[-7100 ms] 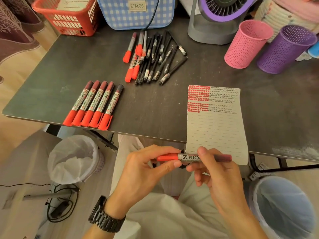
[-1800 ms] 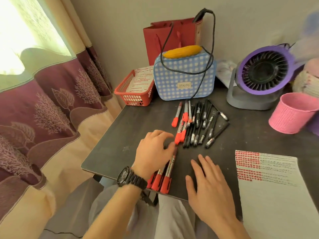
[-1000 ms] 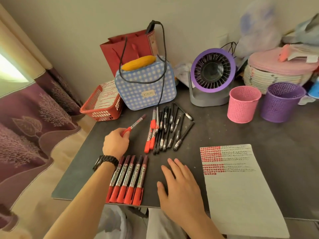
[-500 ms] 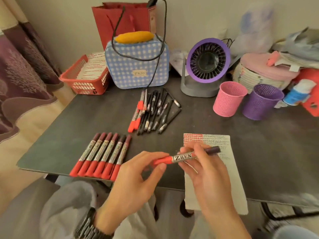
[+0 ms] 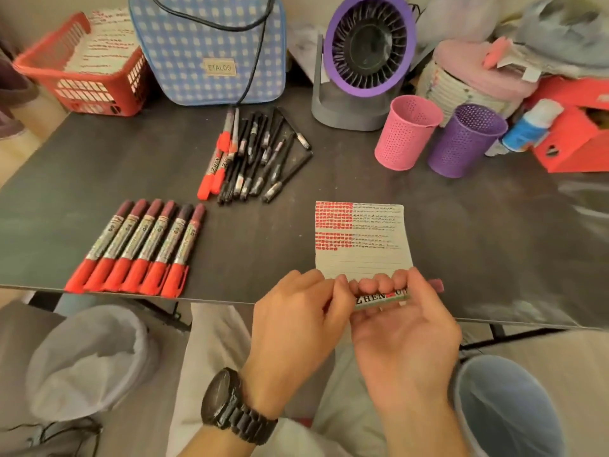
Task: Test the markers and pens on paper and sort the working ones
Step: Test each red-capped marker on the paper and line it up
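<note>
Your right hand (image 5: 408, 334) grasps a silver-labelled red marker (image 5: 382, 297) at the near table (image 5: 99, 166) edge, over the lined white paper (image 5: 362, 255); your left hand (image 5: 296, 324) pinches its cap end. Six red-capped markers (image 5: 138, 245) lie sorted in a row; the black-and-red pen pile (image 5: 253, 153) likely awaits testing.

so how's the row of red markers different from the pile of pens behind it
The row of red markers holds six thick ones side by side at the front edge of the table; the pile of pens is heaped loosely farther back, some crossing. The row is all red; the pile is mostly thin black pens. Both lie on the table.
</note>
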